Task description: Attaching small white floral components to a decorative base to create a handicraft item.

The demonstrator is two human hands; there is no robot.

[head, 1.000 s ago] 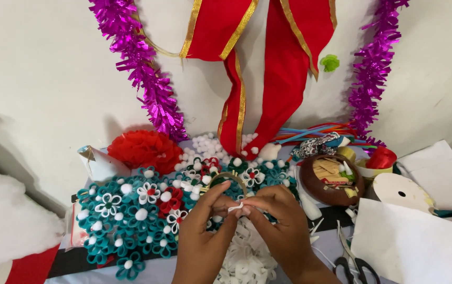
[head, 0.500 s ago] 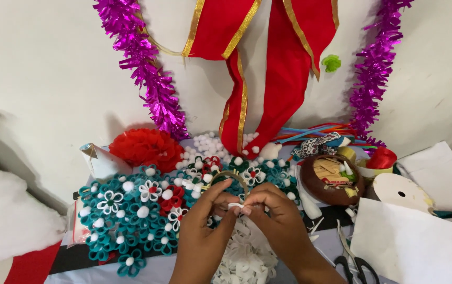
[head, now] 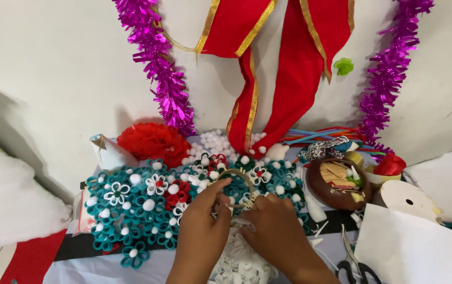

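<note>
Our left hand [head: 201,231] and right hand [head: 274,231] meet, both pinching a thin tan hoop [head: 236,181] that arches upright just beyond our fingertips, over the teal paper flowers [head: 131,210]; left thumb reaches nearer.

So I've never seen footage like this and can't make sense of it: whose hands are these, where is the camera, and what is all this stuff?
The camera sits on a person's head and looks down, so the two bare hands belong to the wearer. The left hand and right hand meet at the middle, pinching a thin tan hoop and what looks like a small white piece; the exact grip is hard to tell. Under them lies a mat of teal, white and red looped flowers with white pompoms, and a white pile of similar loops. To the right are a brown bowl of scraps, white paper sheets and scissors. Behind, a red paper ball. On the wall hang purple tinsel and a red ribbon with gold edges.
</note>
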